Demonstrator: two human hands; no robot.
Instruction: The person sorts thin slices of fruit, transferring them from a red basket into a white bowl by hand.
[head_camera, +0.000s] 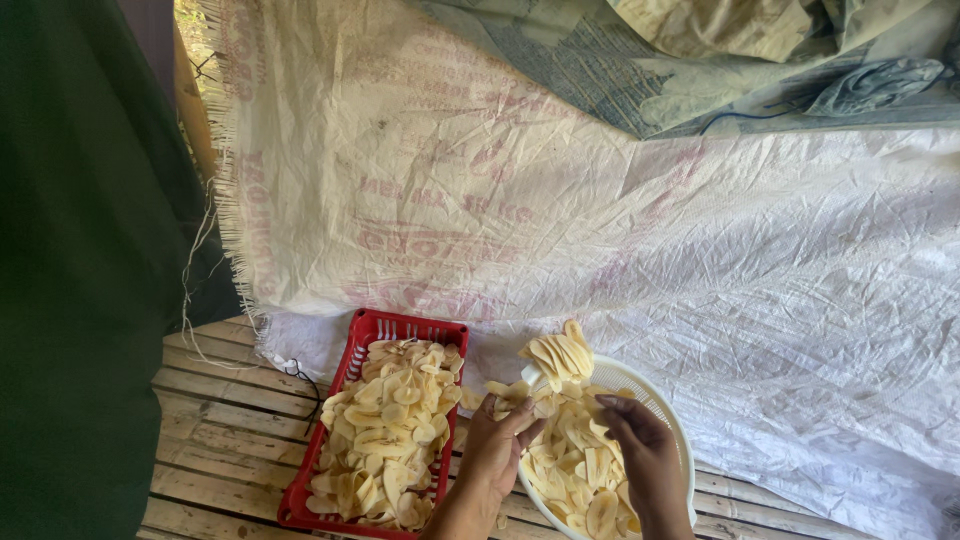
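Underneath, a slatted bamboo floor meets white woven sacking.

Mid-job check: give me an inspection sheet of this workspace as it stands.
Surface: slatted bamboo platform, partly covered by white woven sacking.
Job's things: red basket and white round basket, both heaped with pale slices.
Clutter: crumpled cloth at the top.
Grippers: left hand and right hand are in the white basket's slices; a stack of slices stands above them.
Cables: dark cord beside the red basket.
Surroundings: dark green sheet at left.

Pale banana slices (heaped) in white basket
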